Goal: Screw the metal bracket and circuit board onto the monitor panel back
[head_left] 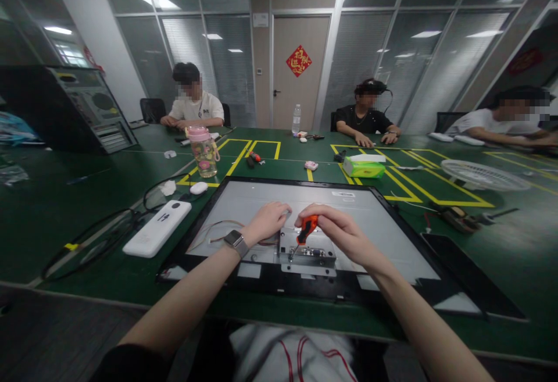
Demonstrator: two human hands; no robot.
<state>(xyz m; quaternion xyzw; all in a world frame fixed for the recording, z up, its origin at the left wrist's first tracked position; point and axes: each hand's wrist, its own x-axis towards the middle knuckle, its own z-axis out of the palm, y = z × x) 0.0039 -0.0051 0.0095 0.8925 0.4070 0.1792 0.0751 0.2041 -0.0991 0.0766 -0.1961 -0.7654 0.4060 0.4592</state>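
Note:
A monitor [383, 225] lies face down on the green table, its grey metal back showing inside a black frame. Near its lower middle sits a metal shield plate with a circuit board [311, 252]. My right hand [337, 228] is closed round an orange-handled screwdriver [306, 229] whose tip points down at the plate. My left hand [267, 221], a watch on its wrist, rests curled on the panel just left of the plate, fingers bent against the metal. Thin wires run left of it across the panel.
A white power bank [157, 228] and black cables lie to the left, beside a pink-lidded bottle [203, 150]. A green tissue pack [364, 166], a fan grille [482, 175] and a computer case [72, 106] stand around. Three people sit at the table's far side.

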